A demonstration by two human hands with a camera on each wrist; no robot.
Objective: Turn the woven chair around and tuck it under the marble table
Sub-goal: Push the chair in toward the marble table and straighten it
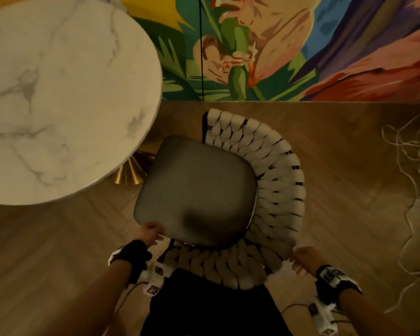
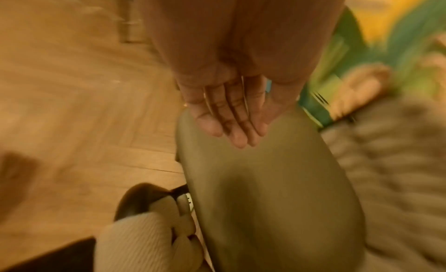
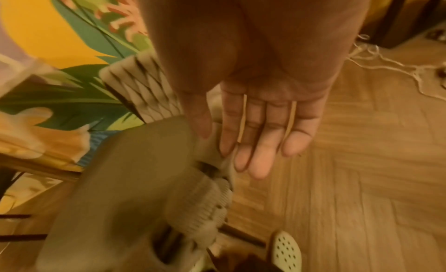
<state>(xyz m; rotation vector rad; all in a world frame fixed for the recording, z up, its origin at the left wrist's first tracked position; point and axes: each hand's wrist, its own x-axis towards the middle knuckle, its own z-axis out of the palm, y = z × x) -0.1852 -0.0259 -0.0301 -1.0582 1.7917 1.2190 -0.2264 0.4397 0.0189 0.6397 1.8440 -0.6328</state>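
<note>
The woven chair [image 1: 277, 190] stands on the wood floor, its grey seat [image 1: 197, 187] turned toward the round marble table [image 1: 58, 93] at the upper left. Its cream braided back curves round the right and near sides. My left hand [image 1: 150, 232] is at the seat's near-left corner; in the left wrist view its fingers [image 2: 231, 123] lie straight over the seat's edge [image 2: 265, 200]. My right hand [image 1: 306, 258] is at the outer near-right of the back. In the right wrist view its fingers [image 3: 260, 135] are straight beside the braided rim [image 3: 210, 196], gripping nothing.
The table's gold base [image 1: 131, 172] shows between the tabletop and the seat. A brightly coloured floral surface [image 1: 277, 44] with a black cord [image 1: 201, 44] fills the far side. Loose pale yarn [image 1: 412, 190] lies on the floor at the right. My dark-clothed body [image 1: 211, 306] is right behind the chair.
</note>
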